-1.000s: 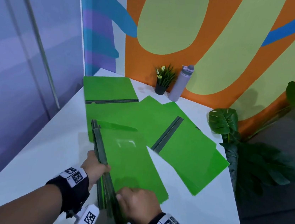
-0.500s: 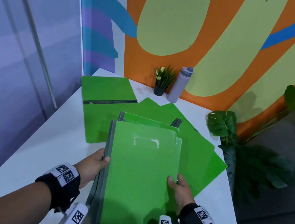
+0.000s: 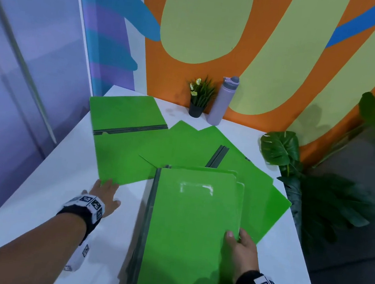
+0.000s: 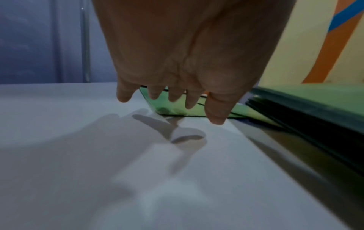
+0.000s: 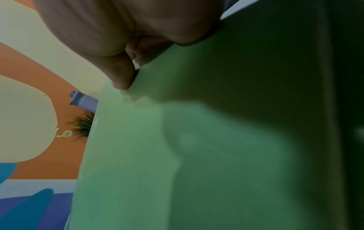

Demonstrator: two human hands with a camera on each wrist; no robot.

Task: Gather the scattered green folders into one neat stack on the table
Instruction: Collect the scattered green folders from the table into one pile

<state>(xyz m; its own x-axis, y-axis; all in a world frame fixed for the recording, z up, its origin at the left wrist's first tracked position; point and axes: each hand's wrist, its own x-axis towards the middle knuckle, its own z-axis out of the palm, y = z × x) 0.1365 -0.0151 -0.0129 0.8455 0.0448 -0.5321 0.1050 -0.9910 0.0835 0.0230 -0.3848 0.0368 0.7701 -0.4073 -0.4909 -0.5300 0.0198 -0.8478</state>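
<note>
A stack of green folders with dark spines on its left side is held above the near part of the white table. My right hand grips the stack's right edge, thumb on top. My left hand is off the stack, fingers straight and spread, just above the table at the near corner of an open folder lying flat. Another open folder lies spread to the right, partly under the stack.
A small potted plant and a lilac bottle stand at the table's back against the painted wall. A big leafy plant stands off the table's right edge. A glass partition runs along the left.
The stack has been turned from standing on edge to flat. My left hand has let go of its spine side and moved forward-left to the open folder's corner. My right hand still holds the stack.
</note>
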